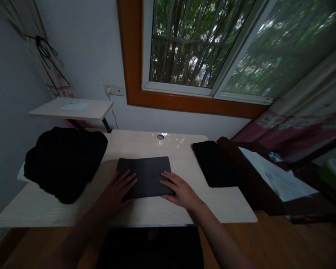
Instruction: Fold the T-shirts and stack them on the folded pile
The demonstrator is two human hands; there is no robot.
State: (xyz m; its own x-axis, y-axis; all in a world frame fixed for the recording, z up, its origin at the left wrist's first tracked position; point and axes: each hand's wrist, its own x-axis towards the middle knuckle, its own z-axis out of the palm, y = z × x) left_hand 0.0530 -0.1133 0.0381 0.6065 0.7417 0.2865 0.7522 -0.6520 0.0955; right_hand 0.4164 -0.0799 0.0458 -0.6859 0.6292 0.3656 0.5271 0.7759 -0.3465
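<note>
A dark grey folded cloth (pixel 147 173) lies flat in the middle of a pale wooden desk (pixel 145 213). My left hand (pixel 119 188) rests on the cloth's near left corner, fingers spread and flat. My right hand (pixel 177 190) lies flat on its near right corner, fingers stretched out. Neither hand grips anything.
A heap of black clothing (pixel 64 162) sits at the desk's left. A folded black piece (pixel 214 162) lies at the right. A small raised shelf (pixel 71 108) stands at the back left. A dark wooden piece of furniture with white paper (pixel 277 177) is to the right.
</note>
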